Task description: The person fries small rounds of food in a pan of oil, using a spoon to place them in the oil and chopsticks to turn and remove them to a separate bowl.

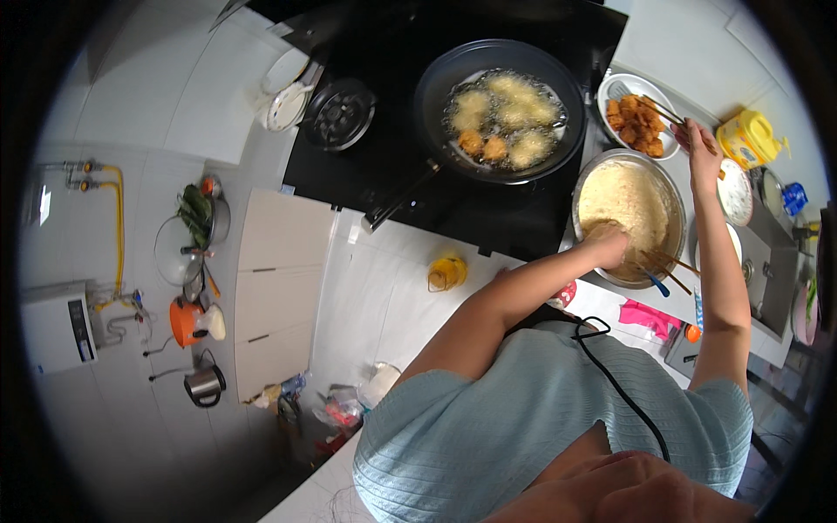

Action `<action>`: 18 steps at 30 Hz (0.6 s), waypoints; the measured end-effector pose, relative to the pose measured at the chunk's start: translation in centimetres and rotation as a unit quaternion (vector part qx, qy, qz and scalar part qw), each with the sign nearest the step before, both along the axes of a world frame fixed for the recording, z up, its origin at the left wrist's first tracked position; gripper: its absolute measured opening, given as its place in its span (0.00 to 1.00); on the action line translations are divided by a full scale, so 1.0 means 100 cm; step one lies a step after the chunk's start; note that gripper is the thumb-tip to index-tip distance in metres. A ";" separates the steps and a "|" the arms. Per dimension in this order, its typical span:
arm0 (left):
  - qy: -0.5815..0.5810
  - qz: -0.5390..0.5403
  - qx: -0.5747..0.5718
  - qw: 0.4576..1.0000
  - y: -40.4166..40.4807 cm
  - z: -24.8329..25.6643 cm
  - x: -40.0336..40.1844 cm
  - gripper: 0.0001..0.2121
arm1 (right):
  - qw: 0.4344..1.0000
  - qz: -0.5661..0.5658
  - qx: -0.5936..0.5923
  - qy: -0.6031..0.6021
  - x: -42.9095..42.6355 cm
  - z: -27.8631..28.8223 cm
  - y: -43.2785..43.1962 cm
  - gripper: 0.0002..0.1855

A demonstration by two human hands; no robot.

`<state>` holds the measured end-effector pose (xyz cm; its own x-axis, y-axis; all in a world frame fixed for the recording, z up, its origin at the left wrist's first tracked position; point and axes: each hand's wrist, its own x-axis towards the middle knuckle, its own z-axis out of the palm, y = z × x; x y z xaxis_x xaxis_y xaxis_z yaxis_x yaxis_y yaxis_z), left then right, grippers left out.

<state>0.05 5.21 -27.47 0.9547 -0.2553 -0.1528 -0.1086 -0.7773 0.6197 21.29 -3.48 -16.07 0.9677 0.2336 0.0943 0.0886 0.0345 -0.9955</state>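
Note:
My left hand (609, 243) reaches into a metal bowl (577, 206) of pale, thick batter (628, 189), its fingers sunk and hidden. A blue-handled utensil (657, 285) and wooden chopsticks (673, 278) lean on that bowl's near rim. In my right hand (701, 145) is a pair of chopsticks (668, 116), tips at the browned fried pieces (635, 127) in a white bowl (609, 84); whether they pinch one I cannot tell. A slotted utensil (616, 91) rests there too. Pale battered lumps (523, 104) and two browned ones (494, 148) bubble in oil in the dark wok (435, 98).
The wok's long handle (399, 199) juts over the black cooktop's (510, 222) near edge. An unused burner (340, 116) is to its left. A yellow jug (745, 140), a plate (735, 193) and the sink (775, 281) are at right. A yellow bottle (448, 273) stands below the cooktop.

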 end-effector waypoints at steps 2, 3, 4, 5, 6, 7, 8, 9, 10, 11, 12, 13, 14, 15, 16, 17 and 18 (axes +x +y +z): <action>0.016 -0.002 0.005 1.000 -0.001 -0.002 0.000 0.16 | 0.997 0.075 -0.014 -0.011 -0.038 0.022 0.023 0.14; 0.023 0.000 0.007 1.000 0.001 -0.003 -0.002 0.16 | 0.991 0.125 -0.053 -0.002 -0.074 0.050 0.046 0.13; 0.023 -0.006 0.007 1.000 -0.001 -0.004 -0.001 0.16 | 0.984 0.171 -0.022 0.050 -0.093 0.055 0.057 0.12; 0.001 -0.004 0.012 1.000 -0.004 -0.008 -0.001 0.16 | 0.972 0.232 -0.027 0.021 -0.105 0.047 0.068 0.11; 0.003 -0.005 0.018 1.000 -0.007 -0.009 0.000 0.16 | 0.945 0.318 -0.015 -0.072 -0.113 0.040 0.079 0.10; 0.008 0.000 0.027 1.000 -0.006 -0.011 0.000 0.17 | 0.923 0.370 -0.059 -0.092 -0.128 0.041 0.093 0.10; 0.013 0.003 0.035 0.999 -0.003 -0.012 -0.001 0.17 | 0.899 0.399 -0.104 -0.145 -0.141 0.047 0.107 0.10; 0.023 -0.015 0.051 0.998 -0.004 -0.010 0.001 0.17 | 0.901 0.405 -0.088 -0.127 -0.150 0.036 0.116 0.10; 0.031 -0.034 0.066 0.997 -0.006 -0.005 0.003 0.17 | 0.888 0.422 -0.087 -0.159 -0.154 0.032 0.125 0.10; 0.040 -0.053 0.081 0.994 -0.007 -0.002 0.005 0.18 | 0.876 0.412 -0.129 -0.215 -0.154 0.023 0.130 0.09; 0.044 -0.043 0.091 0.994 -0.007 -0.005 0.006 0.18 | 0.857 0.405 -0.168 -0.271 -0.157 0.020 0.137 0.09; 0.048 -0.034 0.100 0.993 -0.008 -0.008 0.006 0.18 | 0.845 0.407 -0.186 -0.292 -0.158 0.019 0.142 0.10; 0.053 -0.025 0.109 0.992 -0.008 -0.011 0.006 0.19 | 0.833 0.408 -0.204 -0.313 -0.159 0.019 0.147 0.10; 0.052 -0.012 0.096 0.994 -0.005 -0.004 0.002 0.19 | 0.820 0.409 -0.222 -0.334 -0.161 0.019 0.152 0.10; 0.043 -0.007 0.103 0.994 -0.007 -0.010 0.003 0.18 | 0.841 0.392 -0.204 -0.312 -0.160 0.017 0.155 0.10; 0.034 -0.003 0.110 0.993 -0.010 -0.019 0.004 0.18 | 0.861 0.374 -0.187 -0.290 -0.158 0.010 0.158 0.10; 0.025 -0.001 0.117 0.993 -0.011 -0.020 0.004 0.18 | 0.880 0.354 -0.171 -0.266 -0.156 0.004 0.160 0.10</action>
